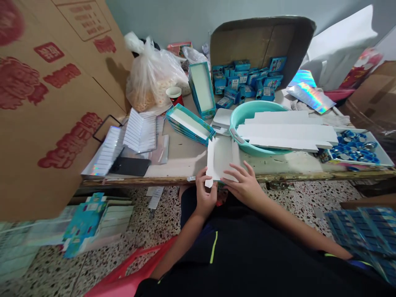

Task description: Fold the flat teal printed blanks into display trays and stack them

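Note:
A part-folded cardboard box tray (223, 154), white inside, lies at the table's front edge with its left side and corner flaps raised. My left hand (206, 194) grips its near left corner, the fingers on the outside of the wall. Spread fingers of my right hand (246, 185) rest over the near right part of the same tray. Just behind it, a stack of folded blue trays (190, 123) leans at a slant, and another stack of trays (201, 88) stands farther back. Flat white box blanks (287, 131) lie across a turquoise basin (262, 152) to the right.
Small blue boxes (244, 78) fill an open carton (262, 37) at the back. A white box (383, 152) of blue-and-silver round pieces stands at the right. On the left are a dark phone (131, 166), a paper cup (175, 97) and a large carton (62, 103).

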Available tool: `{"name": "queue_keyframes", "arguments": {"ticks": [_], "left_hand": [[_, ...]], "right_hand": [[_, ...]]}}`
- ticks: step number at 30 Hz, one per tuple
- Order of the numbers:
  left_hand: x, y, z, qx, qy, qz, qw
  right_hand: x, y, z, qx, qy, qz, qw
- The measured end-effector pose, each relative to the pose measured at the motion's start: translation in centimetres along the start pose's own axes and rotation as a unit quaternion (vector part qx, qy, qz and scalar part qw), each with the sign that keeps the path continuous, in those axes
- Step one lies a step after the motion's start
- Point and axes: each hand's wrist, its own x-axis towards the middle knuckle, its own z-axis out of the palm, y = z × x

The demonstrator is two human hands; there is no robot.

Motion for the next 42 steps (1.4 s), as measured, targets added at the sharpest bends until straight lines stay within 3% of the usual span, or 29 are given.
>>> {"name": "queue_keyframes", "arguments": {"ticks": [3, 7, 10, 13, 15, 17, 20, 22, 26, 29, 31, 34, 39, 42], "left_hand": [[0.6, -0.1, 0.5, -0.013, 0.006, -0.030, 0.999], [0.8, 0.1, 1.2, -0.033, 0.004, -0.054, 0.998], [0.4, 0.4, 1.4, -0.072, 0.001, -0.073, 0.995], [0.1, 0.4, 1.0, -0.177, -0.001, -0.118, 0.977], [0.3, 0.3, 0.4, -0.289, 0.015, -0.172, 0.942], [1.0, 0.3, -0.3, -0.388, 0.054, -0.244, 0.887], [2.2, 1.0, -1.4, -0.456, 0.074, -0.346, 0.817], [2.7, 2.0, -1.9, -0.479, 0.028, -0.380, 0.791], [2.8, 4.8, -1.6, -0.524, -0.096, -0.386, 0.753], [2.0, 5.9, -0.7, -0.548, -0.134, -0.397, 0.724], [1.5, 6.1, -0.3, -0.536, -0.144, -0.412, 0.722], [1.6, 6.6, -0.1, -0.484, -0.170, -0.431, 0.743], [3.3, 9.9, -0.1, -0.401, -0.258, -0.371, 0.796], [3.9, 11.8, 0.1, -0.378, -0.270, -0.346, 0.815]], "right_hand": [[0.4, -1.2, -0.9, -0.119, -0.053, -0.011, 0.991], [1.4, -2.6, 0.1, -0.229, -0.120, -0.014, 0.966], [2.6, -3.0, 1.3, -0.243, -0.189, 0.010, 0.951], [3.4, -2.9, 1.4, -0.215, -0.230, 0.031, 0.949], [3.2, -2.7, 1.0, -0.189, -0.222, 0.039, 0.956], [2.5, -2.5, 0.6, -0.154, -0.197, 0.045, 0.967], [1.2, -2.2, -0.2, -0.106, -0.146, 0.024, 0.983], [0.7, -2.1, -0.8, -0.086, -0.109, -0.020, 0.990], [0.8, -2.4, -2.8, -0.054, -0.012, -0.097, 0.994], [1.6, -3.0, -4.4, -0.049, 0.017, -0.117, 0.992], [2.2, -3.5, -5.6, -0.067, -0.025, -0.127, 0.989], [3.0, -4.2, -7.7, -0.094, -0.076, -0.117, 0.986], [3.9, -4.8, -11.4, -0.126, -0.023, -0.111, 0.986], [3.9, -4.8, -13.0, -0.133, -0.003, -0.137, 0.982]]}}
